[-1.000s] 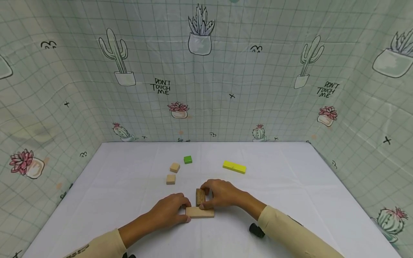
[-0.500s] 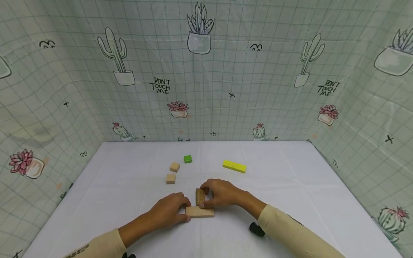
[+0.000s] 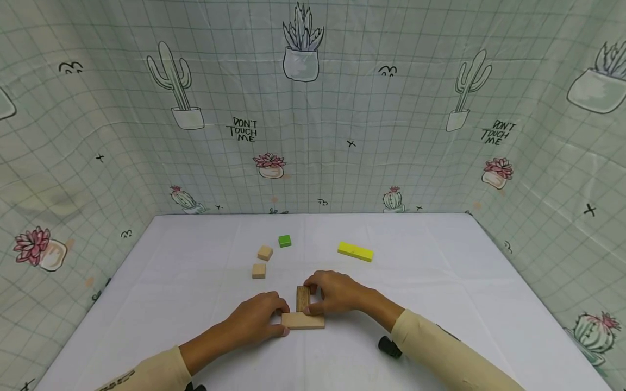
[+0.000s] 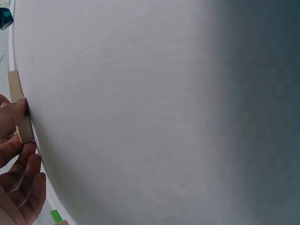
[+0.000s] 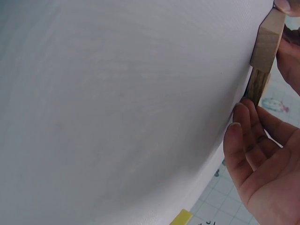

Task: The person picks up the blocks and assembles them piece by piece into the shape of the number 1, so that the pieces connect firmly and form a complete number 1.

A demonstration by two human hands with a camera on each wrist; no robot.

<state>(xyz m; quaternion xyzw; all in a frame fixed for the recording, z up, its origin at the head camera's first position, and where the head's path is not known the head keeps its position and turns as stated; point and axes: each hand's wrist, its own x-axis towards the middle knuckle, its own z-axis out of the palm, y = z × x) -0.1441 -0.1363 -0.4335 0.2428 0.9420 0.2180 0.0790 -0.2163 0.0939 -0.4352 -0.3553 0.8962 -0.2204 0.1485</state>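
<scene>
A long, light wooden block (image 3: pixel 305 321) lies crosswise on the white table. My left hand (image 3: pixel 254 320) pinches its left end, thumb on the near side and fingers on the far side. Just behind it, a darker brown, streaky-grained wooden block (image 3: pixel 303 298) points away from me, its near end right at the light block's far side. My right hand (image 3: pixel 342 293) holds this brown block, index finger at the far end and thumb at the near end. In the right wrist view the light block (image 5: pixel 266 47) and the brown block (image 5: pixel 256 84) form a corner.
Two small light wooden blocks (image 3: pixel 258 271) and a green block (image 3: pixel 285 240) lie behind to the left. A yellow bar (image 3: pixel 355 252) lies back right. A black cylindrical object (image 3: pixel 389 347) is beside the right sleeve. Cactus-print cloth (image 3: pixel 337 174) rises behind and at both sides.
</scene>
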